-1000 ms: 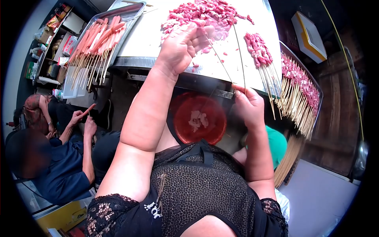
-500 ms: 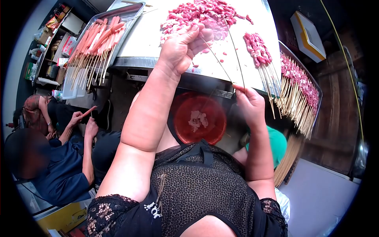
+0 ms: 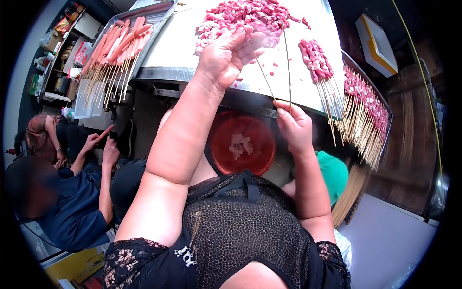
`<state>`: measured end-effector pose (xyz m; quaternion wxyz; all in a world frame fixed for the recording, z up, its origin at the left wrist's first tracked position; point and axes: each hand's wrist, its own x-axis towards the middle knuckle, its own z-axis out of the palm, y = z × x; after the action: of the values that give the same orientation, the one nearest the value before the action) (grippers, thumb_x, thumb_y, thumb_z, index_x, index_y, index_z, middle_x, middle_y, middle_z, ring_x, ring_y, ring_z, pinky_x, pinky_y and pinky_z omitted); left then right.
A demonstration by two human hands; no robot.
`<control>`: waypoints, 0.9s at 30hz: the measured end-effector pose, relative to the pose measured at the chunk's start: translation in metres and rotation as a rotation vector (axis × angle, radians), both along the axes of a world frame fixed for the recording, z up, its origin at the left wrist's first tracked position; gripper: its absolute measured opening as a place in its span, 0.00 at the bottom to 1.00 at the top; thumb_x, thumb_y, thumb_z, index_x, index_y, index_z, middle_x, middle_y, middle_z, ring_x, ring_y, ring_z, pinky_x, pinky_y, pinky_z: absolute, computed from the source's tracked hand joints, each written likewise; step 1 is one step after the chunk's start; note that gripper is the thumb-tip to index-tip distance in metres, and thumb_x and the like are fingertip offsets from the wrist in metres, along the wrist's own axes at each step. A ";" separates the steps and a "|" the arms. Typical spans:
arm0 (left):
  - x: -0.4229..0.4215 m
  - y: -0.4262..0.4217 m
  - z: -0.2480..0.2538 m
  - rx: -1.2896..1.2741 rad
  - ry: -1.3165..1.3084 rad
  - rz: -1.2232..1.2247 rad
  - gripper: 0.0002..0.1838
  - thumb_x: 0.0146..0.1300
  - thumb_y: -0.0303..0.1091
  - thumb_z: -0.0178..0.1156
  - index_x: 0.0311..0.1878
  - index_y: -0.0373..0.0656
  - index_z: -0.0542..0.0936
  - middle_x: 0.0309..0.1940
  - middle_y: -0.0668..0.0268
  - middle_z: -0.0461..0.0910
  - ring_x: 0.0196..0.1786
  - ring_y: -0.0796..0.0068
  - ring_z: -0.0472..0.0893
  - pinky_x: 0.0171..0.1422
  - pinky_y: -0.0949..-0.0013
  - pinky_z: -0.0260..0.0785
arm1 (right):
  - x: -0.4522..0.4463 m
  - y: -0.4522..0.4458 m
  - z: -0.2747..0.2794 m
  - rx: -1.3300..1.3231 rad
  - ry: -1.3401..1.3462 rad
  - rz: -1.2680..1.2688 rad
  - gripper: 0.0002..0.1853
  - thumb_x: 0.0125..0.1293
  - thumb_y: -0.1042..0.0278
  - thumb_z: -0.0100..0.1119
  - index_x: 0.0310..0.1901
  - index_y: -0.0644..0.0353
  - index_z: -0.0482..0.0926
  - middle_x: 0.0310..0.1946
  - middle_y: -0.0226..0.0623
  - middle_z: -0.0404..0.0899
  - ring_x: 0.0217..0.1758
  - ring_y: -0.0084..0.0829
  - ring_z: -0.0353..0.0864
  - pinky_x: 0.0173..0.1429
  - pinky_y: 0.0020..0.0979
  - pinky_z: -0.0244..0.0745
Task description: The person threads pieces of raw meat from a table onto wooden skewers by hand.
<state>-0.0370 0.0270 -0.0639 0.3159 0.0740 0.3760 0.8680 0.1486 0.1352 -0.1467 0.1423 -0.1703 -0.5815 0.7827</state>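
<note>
My left hand (image 3: 226,54) is raised over the near edge of the meat pile (image 3: 245,17), its thumb and forefinger pinched at the tip of a thin skewer (image 3: 262,72); any meat in the pinch is hard to make out. My right hand (image 3: 292,124) grips the lower end of that skewer. A second skewer (image 3: 288,62) also runs up from the right fingers. To the right, several threaded meat skewers (image 3: 316,60) lie on the white table (image 3: 166,48), their sticks over its edge.
Sausage skewers (image 3: 122,43) fill a metal tray (image 3: 169,10) at the left. More meat skewers (image 3: 368,103) are at the right. A red basin (image 3: 244,144) stands below. At left, a co-worker (image 3: 72,202) holds a sausage (image 3: 105,132); another person (image 3: 45,137) sits behind.
My right hand has moved left and slightly down with the skewers. My left hand has shifted slightly right, its pinch kept. The co-worker's sausage and hands have moved a little.
</note>
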 end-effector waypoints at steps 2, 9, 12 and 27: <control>0.000 -0.002 0.001 0.004 0.011 -0.016 0.11 0.69 0.32 0.46 0.46 0.36 0.75 0.45 0.47 0.78 0.53 0.53 0.78 0.60 0.51 0.71 | 0.000 0.001 0.000 -0.042 -0.014 0.014 0.11 0.65 0.75 0.54 0.48 0.65 0.78 0.21 0.22 0.69 0.19 0.11 0.61 0.22 0.14 0.55; 0.001 -0.002 0.001 0.013 0.068 -0.115 0.12 0.69 0.32 0.46 0.45 0.35 0.76 0.46 0.47 0.78 0.53 0.53 0.77 0.61 0.50 0.69 | 0.002 -0.003 0.003 -0.223 -0.037 0.080 0.11 0.65 0.73 0.54 0.48 0.64 0.78 0.20 0.23 0.69 0.17 0.12 0.59 0.19 0.14 0.52; 0.001 -0.003 0.003 0.029 0.063 -0.145 0.13 0.70 0.32 0.45 0.46 0.35 0.76 0.46 0.46 0.78 0.54 0.53 0.77 0.62 0.50 0.69 | 0.001 -0.005 0.003 -0.267 -0.008 0.092 0.11 0.65 0.74 0.54 0.48 0.65 0.77 0.20 0.23 0.69 0.17 0.12 0.60 0.20 0.14 0.52; -0.005 -0.003 -0.001 -0.039 0.136 -0.018 0.19 0.72 0.37 0.36 0.55 0.33 0.66 0.46 0.49 0.76 0.52 0.54 0.77 0.55 0.55 0.74 | -0.003 -0.011 0.002 0.534 0.048 -0.204 0.10 0.63 0.77 0.56 0.46 0.64 0.80 0.21 0.25 0.72 0.23 0.13 0.67 0.28 0.17 0.64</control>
<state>-0.0423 0.0237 -0.0647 0.2987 0.1299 0.4127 0.8506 0.1455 0.1243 -0.1451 0.2738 -0.1657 -0.7434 0.5874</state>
